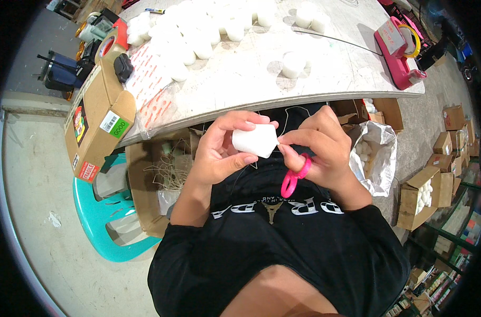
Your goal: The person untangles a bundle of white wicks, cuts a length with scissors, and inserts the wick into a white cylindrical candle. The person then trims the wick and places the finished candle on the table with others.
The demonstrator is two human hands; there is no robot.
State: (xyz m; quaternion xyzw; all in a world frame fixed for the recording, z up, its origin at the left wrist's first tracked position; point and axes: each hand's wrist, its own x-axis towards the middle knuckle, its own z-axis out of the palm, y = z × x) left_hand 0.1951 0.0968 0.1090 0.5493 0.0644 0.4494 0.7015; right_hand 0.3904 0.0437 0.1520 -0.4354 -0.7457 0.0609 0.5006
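My left hand (215,150) is closed round a smooth white cylinder-shaped piece (253,141) with a blunt, tapered end, held in front of my chest below the table edge. Thumb and fingers grip it from the left. My right hand (319,148) has its thumb and forefinger pinched together right at the tapered end; whatever lies between the tips is too small to make out. Pink scissors (289,184) hang from this hand, one finger loop round the thumb, blades hidden. A thin pale string (296,108) loops just behind the hands.
Many similar white pieces (198,31) cover the table (240,79). A pink tape dispenser (396,50) stands at its right end, a cardboard box (100,119) at its left. Below are a teal chair (95,224), a carton with twine (169,174) and a white bag (380,158).
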